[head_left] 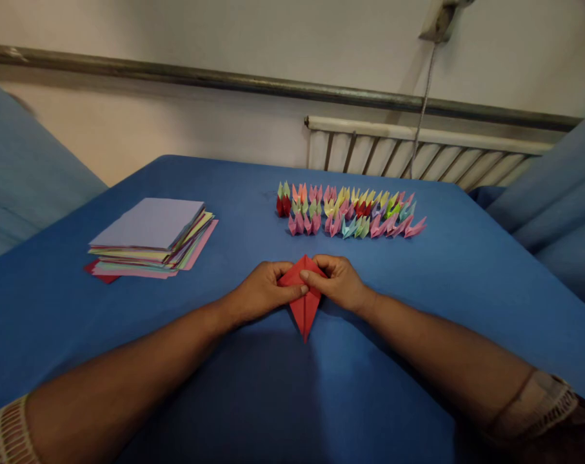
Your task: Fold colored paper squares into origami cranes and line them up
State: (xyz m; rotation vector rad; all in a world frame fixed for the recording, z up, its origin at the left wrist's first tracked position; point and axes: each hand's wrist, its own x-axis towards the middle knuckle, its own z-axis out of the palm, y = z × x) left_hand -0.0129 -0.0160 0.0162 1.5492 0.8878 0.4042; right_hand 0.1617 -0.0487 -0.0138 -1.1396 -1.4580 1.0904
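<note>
A red sheet of origami paper [305, 312], folded into a kite-like diamond, is held between both hands above the near middle of the table. Its long point faces me, and a crease or slit runs down its centre. My left hand [267, 287] pinches the left corner, thumb lying across the front. On the right corner, my right hand [338, 281] has its thumb pressed near the middle of the paper. The fingers behind the paper are partly hidden.
Rows of small folded paper cranes [347, 212] in many colours stand at the back. A stack of coloured paper [147, 222] lies at left, with a red sheet [103, 274] poking out beneath. Blue cloth covers the table [238, 193]. Behind are a radiator [369, 145] and a wall pipe [253, 84].
</note>
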